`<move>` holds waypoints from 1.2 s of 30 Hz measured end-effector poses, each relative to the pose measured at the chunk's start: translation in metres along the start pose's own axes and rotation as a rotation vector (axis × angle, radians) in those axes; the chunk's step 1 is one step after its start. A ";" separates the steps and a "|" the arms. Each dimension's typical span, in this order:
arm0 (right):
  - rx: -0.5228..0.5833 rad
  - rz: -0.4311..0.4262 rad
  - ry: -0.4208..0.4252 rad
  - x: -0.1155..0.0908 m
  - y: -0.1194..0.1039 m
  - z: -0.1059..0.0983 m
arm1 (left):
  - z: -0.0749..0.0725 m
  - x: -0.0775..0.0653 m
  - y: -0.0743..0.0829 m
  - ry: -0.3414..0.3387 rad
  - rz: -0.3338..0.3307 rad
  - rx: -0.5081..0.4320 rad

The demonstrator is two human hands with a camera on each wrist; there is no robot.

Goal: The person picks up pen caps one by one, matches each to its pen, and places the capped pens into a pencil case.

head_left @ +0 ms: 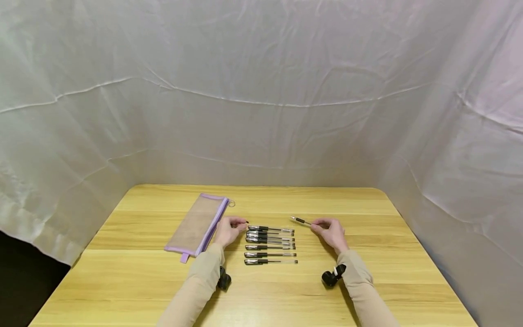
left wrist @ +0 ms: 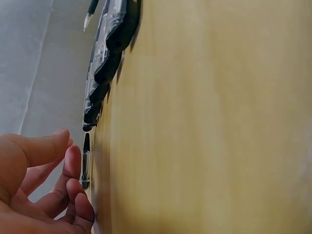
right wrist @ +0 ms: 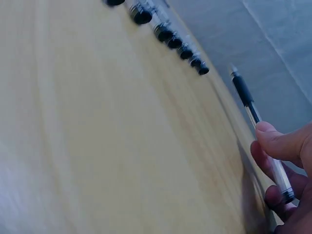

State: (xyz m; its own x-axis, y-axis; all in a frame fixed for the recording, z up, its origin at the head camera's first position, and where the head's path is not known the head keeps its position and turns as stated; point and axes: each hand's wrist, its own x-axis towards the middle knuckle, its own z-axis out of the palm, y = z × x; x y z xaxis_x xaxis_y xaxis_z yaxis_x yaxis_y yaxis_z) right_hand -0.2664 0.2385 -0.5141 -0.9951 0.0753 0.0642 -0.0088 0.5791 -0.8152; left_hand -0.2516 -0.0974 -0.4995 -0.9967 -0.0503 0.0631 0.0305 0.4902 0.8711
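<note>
In the head view my right hand (head_left: 332,232) pinches an uncapped gel pen (head_left: 300,220) by its clear rear barrel. Its tip points left and up, and the black grip (right wrist: 242,88) shows in the right wrist view. My left hand (head_left: 229,230), at the left end of the pen row, holds a small clear pen cap with a black clip (left wrist: 86,163) at its fingertips. Between the hands, several capped black pens (head_left: 261,248) lie side by side, caps to the left. The upper ones are bunched close together.
A purple-edged mesh zip pouch (head_left: 194,225) lies flat left of the left hand, with a ring (head_left: 232,203) at its upper corner. The wooden table (head_left: 286,299) is bordered by a pale hanging cloth (head_left: 261,127) at the back and sides.
</note>
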 end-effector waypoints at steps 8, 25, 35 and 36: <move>0.275 0.041 0.000 -0.003 -0.006 0.003 | -0.006 0.001 -0.003 0.054 0.005 -0.010; 0.433 0.042 -0.033 -0.013 -0.013 0.012 | -0.007 0.003 -0.004 0.049 0.033 0.117; 0.460 0.068 -0.052 -0.015 -0.014 0.013 | -0.008 0.004 -0.006 0.057 0.076 0.249; 0.462 0.069 -0.054 -0.015 -0.014 0.013 | -0.008 0.004 -0.006 0.062 0.071 0.258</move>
State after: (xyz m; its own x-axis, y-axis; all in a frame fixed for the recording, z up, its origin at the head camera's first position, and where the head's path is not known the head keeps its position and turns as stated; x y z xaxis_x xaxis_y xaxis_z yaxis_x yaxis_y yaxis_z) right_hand -0.2530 0.2185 -0.5114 -0.9985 0.0518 -0.0189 0.0265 0.1509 -0.9882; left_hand -0.2557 -0.1078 -0.5006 -0.9861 -0.0573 0.1561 0.0719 0.6995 0.7110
